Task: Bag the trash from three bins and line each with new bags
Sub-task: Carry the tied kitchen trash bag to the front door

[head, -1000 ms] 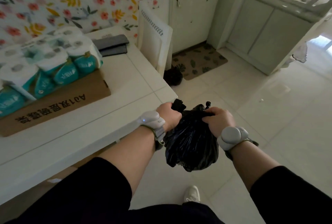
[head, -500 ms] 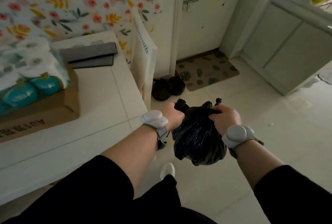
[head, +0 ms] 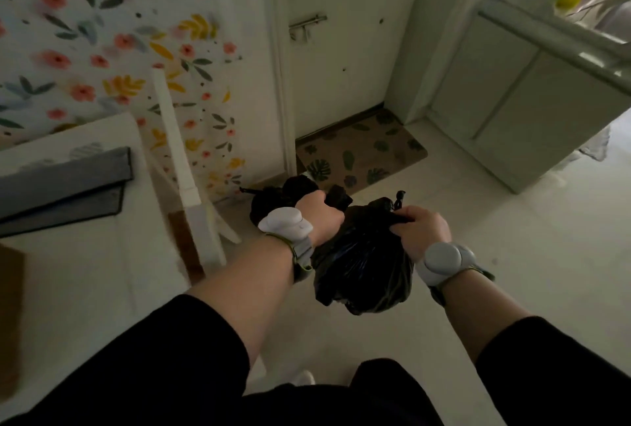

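Note:
A full black trash bag (head: 365, 265) hangs in front of me above the tiled floor. My left hand (head: 321, 215) grips its bunched neck on the left side. My right hand (head: 421, 232) pinches the neck on the right, with a knotted tail sticking up beside it. Two other tied black trash bags (head: 280, 195) lie on the floor just beyond my left hand, near the door frame. No bin shows in this view.
A white tiled table (head: 85, 255) with dark grey folded items (head: 65, 183) stands at my left. White boards (head: 177, 152) lean against the floral wall. A leaf-patterned doormat (head: 362, 152) lies before a closed door (head: 341, 50). A pale green cabinet (head: 512, 101) stands at right.
I have walked forward toward the door with the bag held in both hands. The table and toilet paper box slid out left; the bags on the floor are now closer.

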A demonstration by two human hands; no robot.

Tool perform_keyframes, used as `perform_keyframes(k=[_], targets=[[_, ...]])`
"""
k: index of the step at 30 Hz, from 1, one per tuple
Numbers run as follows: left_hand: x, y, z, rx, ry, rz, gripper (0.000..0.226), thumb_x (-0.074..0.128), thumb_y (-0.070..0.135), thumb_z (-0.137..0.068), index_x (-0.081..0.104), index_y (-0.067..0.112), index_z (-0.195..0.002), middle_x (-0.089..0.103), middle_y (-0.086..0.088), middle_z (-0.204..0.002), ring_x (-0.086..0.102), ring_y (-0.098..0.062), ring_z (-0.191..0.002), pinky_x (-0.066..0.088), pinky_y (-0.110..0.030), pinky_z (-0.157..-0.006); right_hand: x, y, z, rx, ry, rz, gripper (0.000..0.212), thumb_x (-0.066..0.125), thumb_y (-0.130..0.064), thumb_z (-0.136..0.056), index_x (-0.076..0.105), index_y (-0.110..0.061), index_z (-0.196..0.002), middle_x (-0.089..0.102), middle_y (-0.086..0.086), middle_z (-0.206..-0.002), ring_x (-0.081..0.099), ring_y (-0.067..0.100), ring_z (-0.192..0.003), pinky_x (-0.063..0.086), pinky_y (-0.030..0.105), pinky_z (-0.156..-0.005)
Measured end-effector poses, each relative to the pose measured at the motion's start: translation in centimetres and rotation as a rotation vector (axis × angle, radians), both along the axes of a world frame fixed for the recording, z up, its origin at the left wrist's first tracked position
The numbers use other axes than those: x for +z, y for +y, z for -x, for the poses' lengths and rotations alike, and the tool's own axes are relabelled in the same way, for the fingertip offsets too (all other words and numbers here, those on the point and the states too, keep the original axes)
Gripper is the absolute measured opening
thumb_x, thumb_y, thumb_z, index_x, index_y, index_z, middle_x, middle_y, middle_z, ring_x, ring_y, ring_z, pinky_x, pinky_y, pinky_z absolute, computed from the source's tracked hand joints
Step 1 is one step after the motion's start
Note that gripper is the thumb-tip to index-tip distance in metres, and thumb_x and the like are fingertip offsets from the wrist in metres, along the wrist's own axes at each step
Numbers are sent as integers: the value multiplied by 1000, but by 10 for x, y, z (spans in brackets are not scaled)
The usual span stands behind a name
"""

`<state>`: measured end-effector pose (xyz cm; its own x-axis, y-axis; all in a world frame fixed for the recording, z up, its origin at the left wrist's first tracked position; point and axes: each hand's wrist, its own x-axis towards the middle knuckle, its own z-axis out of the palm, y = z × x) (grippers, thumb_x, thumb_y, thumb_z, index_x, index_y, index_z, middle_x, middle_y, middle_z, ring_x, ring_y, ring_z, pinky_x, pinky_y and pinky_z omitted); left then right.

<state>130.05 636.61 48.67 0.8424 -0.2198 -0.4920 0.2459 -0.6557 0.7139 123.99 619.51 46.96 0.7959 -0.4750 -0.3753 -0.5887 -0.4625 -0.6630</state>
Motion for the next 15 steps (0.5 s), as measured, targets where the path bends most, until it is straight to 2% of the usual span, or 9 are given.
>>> perform_keyframes(k=[4,9,15], targets=[[-8,-58,-62,23,21,2,29,55,14,-82,54,5,-110,62,-18,-108,61,-33,-99,48,-38,-75,-5,-59,-64,3,4,-14,23,62,-8,-84,70,-21,-102,66,4,-98,62,28,-97,53,37,-87],[-11,-140,-135,64,37,15,23,56,14,-80,51,13,-102,65,-19,-106,62,-35,-97,47,-37,-72,0,-142,-145,61,19,10,26,62,-10,-85,70,-20,-107,61,1,-94,61,26,-96,46,27,-77],[-22,-197,-192,121,54,15,30,56,11,-81,56,0,-108,59,-17,-98,54,-27,-82,37,-33,-68,5,-203,-212,70,31,27,28,60,-12,-87,68,-21,-112,65,5,-109,60,27,-99,47,28,-76]])
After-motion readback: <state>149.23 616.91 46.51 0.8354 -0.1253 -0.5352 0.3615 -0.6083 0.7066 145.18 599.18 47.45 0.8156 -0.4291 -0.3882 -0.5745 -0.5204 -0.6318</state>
